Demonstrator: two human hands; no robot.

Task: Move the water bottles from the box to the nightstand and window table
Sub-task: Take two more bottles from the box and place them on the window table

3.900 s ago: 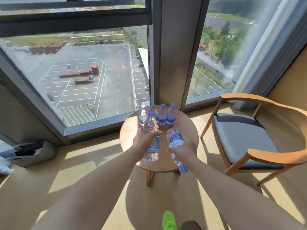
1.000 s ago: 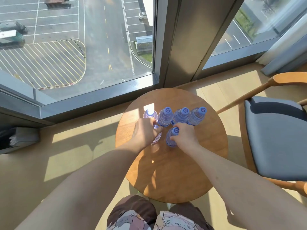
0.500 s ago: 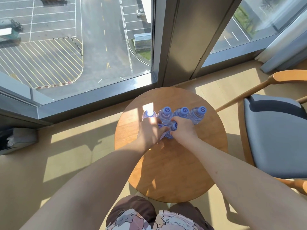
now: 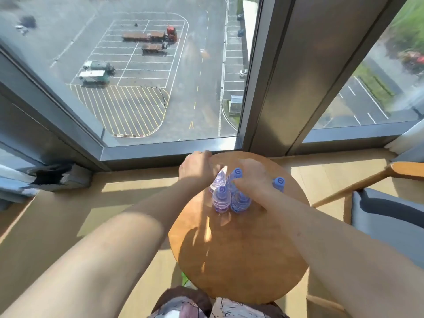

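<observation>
As both hands [image 4: 197,167] lifted, 2 bottles [image 4: 230,199] apparently stand free

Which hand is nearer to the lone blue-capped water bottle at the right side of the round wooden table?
Right. The right hand is just beside the lone blue-capped water bottle; the left hand is beyond the bottle cluster.

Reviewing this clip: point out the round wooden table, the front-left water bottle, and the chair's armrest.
round wooden table [image 4: 241,260], head view, bare top near the person.
front-left water bottle [image 4: 221,199], head view, shoulder below the blue cap.
chair armrest [image 4: 408,169], head view, wooden rail at the right edge.
</observation>
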